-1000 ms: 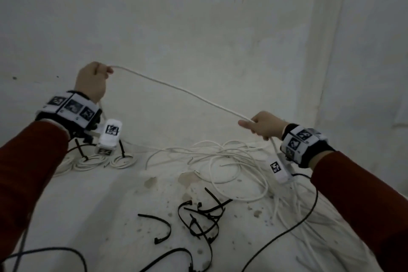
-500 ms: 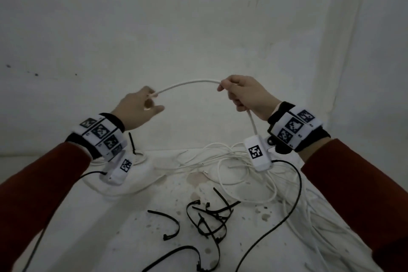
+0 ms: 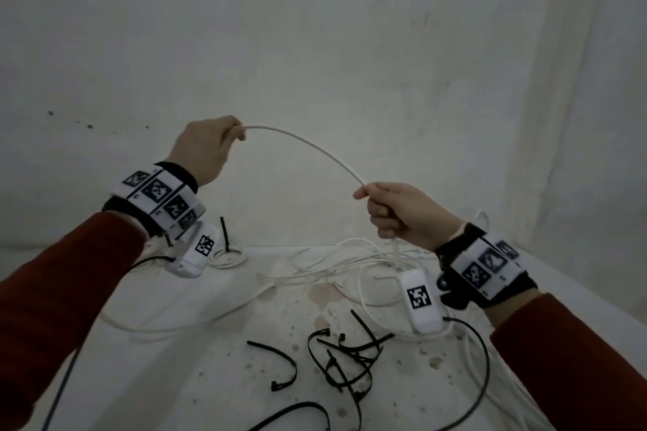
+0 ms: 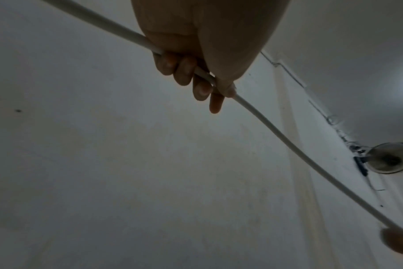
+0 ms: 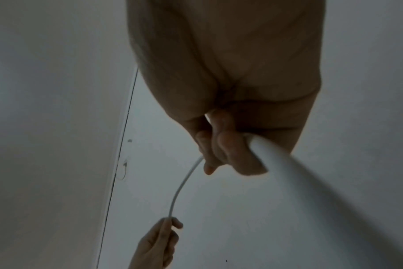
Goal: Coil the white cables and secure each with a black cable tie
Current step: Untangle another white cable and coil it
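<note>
Feeding an even arc into the next loop looked right: the left hand (image 3: pixel 206 147) and right hand (image 3: pixel 402 213) each pinched the white cable (image 3: pixel 308 147) above the table (image 3: pixel 196 353). Loose white cables (image 3: pixel 350 257) tangled beneath could snag; black cable ties (image 3: pixel 345 362) and a tied coil (image 3: pixel 229 255) lay nearby.

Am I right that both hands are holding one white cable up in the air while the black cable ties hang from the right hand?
Not quite: the black cable ties lie loose on the table, as the head view shows. The left hand and right hand do hold the white cable up.
</note>
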Tool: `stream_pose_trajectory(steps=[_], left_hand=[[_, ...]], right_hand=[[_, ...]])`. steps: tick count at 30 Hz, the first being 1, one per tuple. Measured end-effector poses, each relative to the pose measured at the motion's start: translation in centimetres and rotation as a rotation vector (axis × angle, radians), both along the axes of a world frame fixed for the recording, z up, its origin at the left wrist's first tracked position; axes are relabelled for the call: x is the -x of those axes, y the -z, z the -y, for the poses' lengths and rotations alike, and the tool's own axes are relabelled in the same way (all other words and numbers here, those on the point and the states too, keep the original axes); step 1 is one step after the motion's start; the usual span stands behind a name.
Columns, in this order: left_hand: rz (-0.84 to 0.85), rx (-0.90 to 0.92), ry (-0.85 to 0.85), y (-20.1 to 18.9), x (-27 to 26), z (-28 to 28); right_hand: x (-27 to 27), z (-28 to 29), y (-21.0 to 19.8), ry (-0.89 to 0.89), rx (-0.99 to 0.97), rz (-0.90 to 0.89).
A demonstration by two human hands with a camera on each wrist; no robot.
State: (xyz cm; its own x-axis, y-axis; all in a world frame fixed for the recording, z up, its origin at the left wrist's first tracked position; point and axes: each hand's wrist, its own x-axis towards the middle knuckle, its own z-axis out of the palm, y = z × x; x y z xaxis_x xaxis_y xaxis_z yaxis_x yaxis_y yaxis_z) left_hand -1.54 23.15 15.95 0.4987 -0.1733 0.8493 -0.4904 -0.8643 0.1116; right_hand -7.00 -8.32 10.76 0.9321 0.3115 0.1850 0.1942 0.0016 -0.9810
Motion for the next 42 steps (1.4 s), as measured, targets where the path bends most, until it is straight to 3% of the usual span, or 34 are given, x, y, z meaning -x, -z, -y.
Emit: stream_pose_trajectory(steps=[10, 13, 17, 21, 23, 26, 30, 32, 34, 37, 42], left_hand=[[-0.025, 0.041, -0.129, 0.6, -1.7, -2.9], [0.003, 0.067, -0.138, 0.5, -1.5, -2.5], [-0.126, -0.101, -0.091, 2.7, -0.3, 0.2], [-0.486, -0.32, 0.102, 7.1, 2.6, 4.1], [-0.602, -0.387, 0.18, 9.0, 4.3, 5.9], [-0.568, -0.543, 0.199, 10.8, 6.4, 7.6], [-0.306, -0.507, 0.288, 10.2, 7.6, 7.3], [-0.159, -0.53, 0.329, 9.5, 7.6, 6.4], [-0.102, -0.559, 0.326, 8.6, 7.4, 5.5], [-0.044, -0.582, 0.321, 6.9, 7.5, 4.9], [-0.05, -0.485, 0.298, 4.7, 7.1, 4.6]], right_hand=[[2.6, 0.1, 1.1, -0.026, -0.175, -0.186], [3.2, 0.0, 0.8, -0.142, -0.323, -0.257], [2.9, 0.2, -0.3, -0.163, -0.899, -0.038], [2.1, -0.3, -1.6, 0.007, -1.035, 0.247], [1.7, -0.6, -1.5, 0.099, -0.994, 0.32], [0.2, -0.8, -0.3, 0.291, -0.72, 0.439], [-1.3, -0.6, 2.1, 0.484, 0.081, 0.67], [-1.2, -0.1, 3.1, 0.429, 0.496, 0.757], [-0.8, 0.1, 3.7, 0.282, 0.722, 0.773], [0.4, -0.3, 4.2, 0.056, 0.773, 0.655], [2.4, -1.3, 4.2, -0.119, 0.408, 0.418]])
